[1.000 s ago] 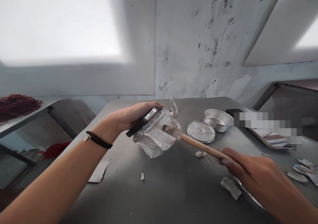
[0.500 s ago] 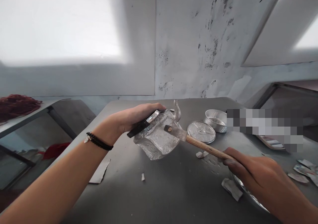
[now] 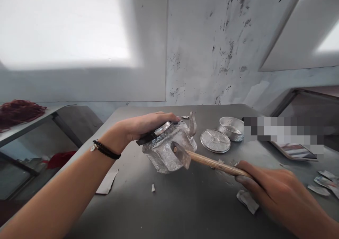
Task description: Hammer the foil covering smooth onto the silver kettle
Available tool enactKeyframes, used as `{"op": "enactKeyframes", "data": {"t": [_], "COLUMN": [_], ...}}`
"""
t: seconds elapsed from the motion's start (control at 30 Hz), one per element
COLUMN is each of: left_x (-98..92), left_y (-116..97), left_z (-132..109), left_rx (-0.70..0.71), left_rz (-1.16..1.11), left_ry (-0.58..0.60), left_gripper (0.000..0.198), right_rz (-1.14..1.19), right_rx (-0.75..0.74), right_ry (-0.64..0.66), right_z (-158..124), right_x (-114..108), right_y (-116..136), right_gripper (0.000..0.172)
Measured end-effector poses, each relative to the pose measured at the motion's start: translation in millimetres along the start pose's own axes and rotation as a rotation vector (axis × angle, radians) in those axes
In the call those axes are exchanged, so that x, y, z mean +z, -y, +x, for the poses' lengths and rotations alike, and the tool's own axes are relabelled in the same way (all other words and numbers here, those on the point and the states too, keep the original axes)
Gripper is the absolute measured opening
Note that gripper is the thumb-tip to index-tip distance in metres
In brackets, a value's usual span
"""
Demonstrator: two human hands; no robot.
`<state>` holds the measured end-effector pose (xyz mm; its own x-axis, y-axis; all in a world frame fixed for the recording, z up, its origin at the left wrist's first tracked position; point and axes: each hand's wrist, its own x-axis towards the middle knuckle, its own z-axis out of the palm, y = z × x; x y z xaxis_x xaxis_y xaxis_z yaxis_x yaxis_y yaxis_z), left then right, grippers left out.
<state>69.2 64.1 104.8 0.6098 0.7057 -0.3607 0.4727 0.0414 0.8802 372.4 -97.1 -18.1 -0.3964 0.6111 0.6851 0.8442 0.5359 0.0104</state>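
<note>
A dented silver metal kettle (image 3: 162, 152), with a curved spout (image 3: 192, 124) and a black-and-metal handle (image 3: 155, 133), lies tipped over the table. Over the kettle's handle side rests my left hand (image 3: 148, 124), closed around it; some fingers are hidden behind. My right hand (image 3: 272, 186) grips the wooden handle of a hammer (image 3: 209, 161). The hammer's head overlaps the kettle's crumpled wall; I cannot tell if it touches. Right of the spout lie a round metal disc (image 3: 215, 141) and a perforated metal strainer (image 3: 231, 128).
Scraps of torn material lie on the grey table (image 3: 127, 210), including a pale piece (image 3: 108, 181) at left and a crumpled piece (image 3: 247, 200) near my right hand. A phone-like flat object (image 3: 295, 151) sits at right. Reddish strands (image 3: 19, 113) pile on a side table.
The hammer's head has shifted slightly left and down across the kettle and turned. The kettle has tilted a little, its spout now lower and farther right. Both hands keep their grip.
</note>
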Motion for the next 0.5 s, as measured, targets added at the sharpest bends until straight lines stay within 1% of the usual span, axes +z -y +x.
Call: {"op": "enactKeyframes", "data": {"t": [0.07, 0.2, 0.33, 0.43, 0.5], "left_x": [-2.1, -2.9, -2.3, -1.9, -1.5], "left_y": [2.0, 0.8, -2.0, -2.5, -2.5], "left_z": [0.5, -1.2, -3.1, -4.0, -4.7], "left_rx": [0.003, 0.040, 0.040, 0.053, 0.054], "left_rz": [-0.034, -0.006, 0.036, 0.078, 0.126], "left_ry": [0.020, 0.050, 0.070, 0.084, 0.070], "left_gripper": [0.036, 0.034, 0.040, 0.043, 0.043], "right_rz": [-0.012, -0.018, -0.022, -0.030, -0.034], "right_rx": [-0.019, -0.022, -0.050, -0.051, -0.046], "right_ry": [0.002, 0.005, -0.005, 0.008, 0.021], "right_z": [-3.6, -6.4, -3.9, -5.1, -7.7], "right_x": [1.1, 0.0, -3.0, -2.5, -1.5], "right_y": [-0.5, 0.1, 1.5, 0.6, -1.2], "right_gripper": [0.034, 0.032, 0.034, 0.031, 0.031]}}
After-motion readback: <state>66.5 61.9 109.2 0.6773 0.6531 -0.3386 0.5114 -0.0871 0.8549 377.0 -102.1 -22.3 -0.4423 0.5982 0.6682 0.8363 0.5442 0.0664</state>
